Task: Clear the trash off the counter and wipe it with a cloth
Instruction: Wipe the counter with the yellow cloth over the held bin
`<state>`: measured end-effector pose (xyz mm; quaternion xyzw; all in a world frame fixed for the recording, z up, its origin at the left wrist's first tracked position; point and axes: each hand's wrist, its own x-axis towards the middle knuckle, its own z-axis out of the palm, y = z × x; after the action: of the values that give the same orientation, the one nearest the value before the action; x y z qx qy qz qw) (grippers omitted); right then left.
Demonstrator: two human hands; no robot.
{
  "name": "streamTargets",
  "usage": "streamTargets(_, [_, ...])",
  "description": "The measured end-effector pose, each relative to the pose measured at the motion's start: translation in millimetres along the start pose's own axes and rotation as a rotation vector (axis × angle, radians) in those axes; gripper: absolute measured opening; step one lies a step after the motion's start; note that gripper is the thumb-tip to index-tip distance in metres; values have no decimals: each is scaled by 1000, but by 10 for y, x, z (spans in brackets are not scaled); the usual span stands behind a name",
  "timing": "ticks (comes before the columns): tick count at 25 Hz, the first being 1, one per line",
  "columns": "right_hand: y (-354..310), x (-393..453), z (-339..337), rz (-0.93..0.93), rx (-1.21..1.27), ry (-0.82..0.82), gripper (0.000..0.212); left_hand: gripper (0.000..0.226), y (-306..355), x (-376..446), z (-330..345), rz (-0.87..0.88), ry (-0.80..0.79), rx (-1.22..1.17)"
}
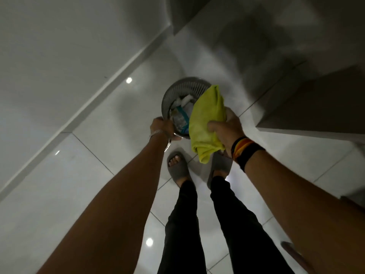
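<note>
Near the centre of the frame one grey slatted bin [184,91] stands on the pale tiled floor [98,194], and in it lie several pieces of trash [180,115]: crumpled white paper toward the top and a clear wrapper with a teal edge lower down; the exact count of pieces cannot be told. Two bare arms reach in from the lower corners. The left hand [161,127], with one silver bracelet [156,133] at the wrist, is closed around the bin's rim at its lower left edge, fingers curled over it, and a metallic edge shows just below the hand. The right hand [227,129], right of centre, is closed on one yellow cloth [206,123], thumb on the near side and fingers wrapped behind; the cloth is bunched, rising over the bin's right side and hanging down below the hand. A stack of wristbands [245,151], black with red and yellow stripes, sits on the right wrist. Below the hands are two feet in two grey slippers [177,167], the right one partly hidden by the cloth, and two legs in black trousers [183,224] running to the bottom edge. A white wall [59,46] fills the upper left, meeting the floor along a diagonal skirting line. Grey cabinet [316,105] faces occupy the upper right. Three small bright light reflections dot the floor tiles.
</note>
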<state>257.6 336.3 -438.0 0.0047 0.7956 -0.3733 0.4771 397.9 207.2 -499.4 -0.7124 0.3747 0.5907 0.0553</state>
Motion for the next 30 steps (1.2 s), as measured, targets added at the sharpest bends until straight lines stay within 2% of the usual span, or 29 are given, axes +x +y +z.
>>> streamTargets(5, [281, 531, 10, -53, 10, 84, 46, 15, -155, 634, 404, -38, 23, -60])
streamTargets(6, [269, 523, 3, -54, 16, 84, 42, 23, -186, 633, 405, -68, 18, -58])
streamTargets(9, [70, 369, 18, -120, -39, 32, 30, 69, -138, 405, 279, -114, 56, 127])
streamTargets(11, [-198, 138, 68, -168, -61, -8, 42, 87, 33, 87, 135, -47, 103, 137])
streamTargets(12, [-396, -43, 88, -198, -51, -24, 47, 88, 204, -128, 9, -20, 27, 56])
streamTargets(15, [-948, -628, 148, -277, -17, -124, 38, 86, 796, -854, -453, -9, -441, -232])
streamTargets(16, [-1125, -851, 154, -289, -41, -152, 35, 81, 983, -1106, -642, 44, -494, -257])
streamTargets(20, [-1704, -1892, -13, -220, 85, -294, 47, 49, 1762, -2285, -1374, 337, -401, -130])
streamTargets(23, [-1897, -2562, -292, -201, 269, -309, 55, 26, 2164, -3101, -1666, 448, -403, -81])
streamTargets(26, [-2079, -2886, -719, -216, 514, -236, 52, 11, 2459, -3593, -1617, 544, -457, -26])
streamTargets(30, [-2288, -2944, -1480, -309, 730, -62, 41, 11, 2757, -3975, -1138, 645, -562, 72])
